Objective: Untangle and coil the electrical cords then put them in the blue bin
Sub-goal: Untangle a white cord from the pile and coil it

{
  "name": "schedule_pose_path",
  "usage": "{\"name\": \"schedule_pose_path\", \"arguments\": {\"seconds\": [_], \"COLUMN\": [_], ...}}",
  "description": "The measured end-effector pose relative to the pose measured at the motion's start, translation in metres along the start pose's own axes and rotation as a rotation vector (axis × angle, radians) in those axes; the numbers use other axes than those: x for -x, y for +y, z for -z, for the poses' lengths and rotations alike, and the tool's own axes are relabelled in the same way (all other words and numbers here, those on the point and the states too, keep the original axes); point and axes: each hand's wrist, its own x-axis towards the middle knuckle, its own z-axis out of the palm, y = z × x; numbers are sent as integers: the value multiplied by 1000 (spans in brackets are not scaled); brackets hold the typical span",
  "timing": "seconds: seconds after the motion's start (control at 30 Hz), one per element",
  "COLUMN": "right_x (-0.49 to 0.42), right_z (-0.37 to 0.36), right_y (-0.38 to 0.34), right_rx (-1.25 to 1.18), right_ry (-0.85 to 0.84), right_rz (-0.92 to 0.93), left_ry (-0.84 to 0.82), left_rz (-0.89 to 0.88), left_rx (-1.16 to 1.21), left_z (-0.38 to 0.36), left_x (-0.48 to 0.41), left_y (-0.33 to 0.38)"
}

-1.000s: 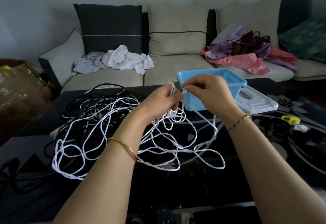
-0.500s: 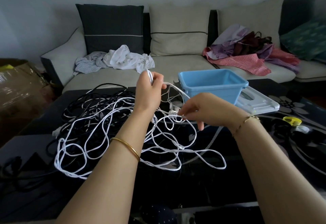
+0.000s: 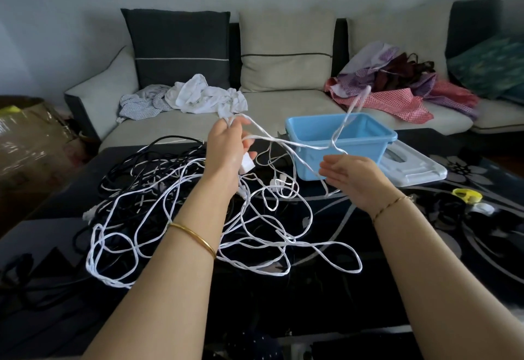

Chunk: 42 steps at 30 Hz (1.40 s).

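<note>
Dark glass table [image 3: 283,317], grey sofa [image 3: 283,110] behind: I watch through the head camera as a person works at a heap of electrical cords. The left hand [image 3: 226,147] is raised, its fingertips [image 3: 228,121] pinched together on a strand of the white cord [image 3: 255,246], and a white plug block [image 3: 247,164] hangs at the heel of the palm. From those fingertips two strands run across toward the right hand [image 3: 351,174]. Its fingers [image 3: 330,165] are straight and slightly apart, gripping nothing that I can see. A blurred loop of the cord rises just above them, and I cannot tell whether it touches them.

The blue bin [image 3: 340,144] stands upright just beyond the right fingers, and nothing shows in the part of its inside that I can see. Its pale lid [image 3: 411,167] lies flat beside it, further out from the hand. Below the left fingers the rest of the white cord sprawls in loose loops over the table, crossing the black cords [image 3: 127,167] heaped on the far side of the left wrist.

By my reading the job is at an early stage. One end of the white cord has been found and lifted, but no coil is formed, the black cords lie untouched, and the bin has received nothing I can see. Freeing, coiling and binning all the cords is yet to be done.
</note>
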Motion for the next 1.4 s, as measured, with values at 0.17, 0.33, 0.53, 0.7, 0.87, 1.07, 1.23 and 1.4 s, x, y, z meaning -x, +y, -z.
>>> {"name": "schedule_pose_path", "arguments": {"seconds": [0.17,0.33,0.53,0.7,0.87,1.07,1.23,1.4], "right_x": [-4,-4,-16,-5,11,34,18,13], "right_z": [14,27,30,18,6,-33,-31,-37], "right_y": [3,5,9,11,-22,-27,-22,-4], "right_rx": [-253,-830,-334,1050,1197,373,255,206], "right_ry": [65,59,77,107,224,-422,-177,-197], "right_rz": [-212,-250,-362,-115,127,288,403,351], "left_ry": [-19,57,8,-218,-356,-489,-731,-842], "left_rz": [59,190,381,435,476,498,561,565], "left_rx": [-139,-43,108,19,-159,-94,240,564], "left_z": [4,7,17,18,13,5,8,6], "left_x": [-2,-10,-6,-1,2,7,12,15], "left_y": [-6,-9,-1,-1,-3,-1,8,11]}}
